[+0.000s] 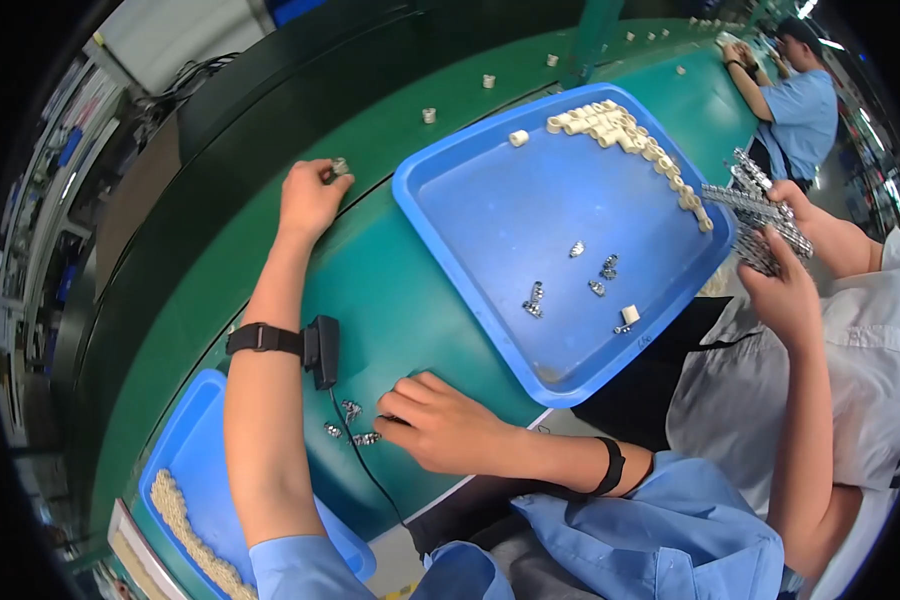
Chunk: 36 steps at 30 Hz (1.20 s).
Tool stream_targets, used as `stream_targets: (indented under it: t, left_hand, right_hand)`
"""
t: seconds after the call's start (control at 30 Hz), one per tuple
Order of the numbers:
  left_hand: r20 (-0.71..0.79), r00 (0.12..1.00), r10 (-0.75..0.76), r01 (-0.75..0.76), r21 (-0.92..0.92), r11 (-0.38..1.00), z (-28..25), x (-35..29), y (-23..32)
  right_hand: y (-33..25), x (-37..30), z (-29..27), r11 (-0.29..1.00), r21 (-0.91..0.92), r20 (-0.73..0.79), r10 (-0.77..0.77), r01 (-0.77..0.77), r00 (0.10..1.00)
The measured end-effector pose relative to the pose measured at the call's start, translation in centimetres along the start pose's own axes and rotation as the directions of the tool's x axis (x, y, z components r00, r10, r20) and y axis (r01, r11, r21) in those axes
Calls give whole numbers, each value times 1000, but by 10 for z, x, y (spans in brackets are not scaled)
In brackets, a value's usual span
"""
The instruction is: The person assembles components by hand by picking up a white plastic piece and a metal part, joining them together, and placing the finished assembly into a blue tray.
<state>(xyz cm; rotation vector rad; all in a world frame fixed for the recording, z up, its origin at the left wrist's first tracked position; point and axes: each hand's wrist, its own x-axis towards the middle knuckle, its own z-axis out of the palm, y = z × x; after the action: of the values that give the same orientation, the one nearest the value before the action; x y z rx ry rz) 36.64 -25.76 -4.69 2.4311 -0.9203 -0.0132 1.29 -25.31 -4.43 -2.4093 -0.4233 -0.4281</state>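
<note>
My left hand (308, 200) reaches out over the green belt at the far left. Its thumb and forefinger pinch a small cylindrical part (340, 167), whitish with a metallic look. Down on the green table, my right hand (438, 424) is closed, its fingers curled; what they hold, if anything, is hidden. Just left of it lie several small shiny metal fittings (352, 410). To the right, a blue tray (440, 245) holds rows of cream cylindrical sleeves (610, 124) along its far and right sides, with a few metal fittings (535, 300) scattered over its floor.
Another person's hands (785, 285) hold a bunch of metal fittings (755, 210) beside the tray. Similar whitish parts (429, 115) stand spaced along the belt. A second blue tray (202, 400) with small cream pieces (185, 530) is at lower left. A cable (362, 470) hangs from my left wrist device.
</note>
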Motion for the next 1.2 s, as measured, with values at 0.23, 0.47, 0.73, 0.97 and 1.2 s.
stream_targets:
  t: [0.23,0.47,0.73,0.97,1.2]
  left_hand:
    - [-134,988,77,-109,-248,963,-143,-131,38]
    - [-307,858,-412,448,56,892,-304,-388,-103]
    - [-517,797,-313,584,524,620,-241,-444,-184]
    - [-529,818,-224,531,548,646,-234,-438,-185]
    - [-543,798,-262,375,107,921,-238,-440,-139]
  right_hand:
    - [8,4,-7,999,43,-187,-9,17,982]
    - [-7,11,-7,975,220,-157,48,-12,986]
    - [-10,5,-4,914,389,-162,192,-116,968]
    - [-11,2,-11,999,39,-47,40,-38,998]
    - [3,4,-8,997,62,-59,39,-36,998]
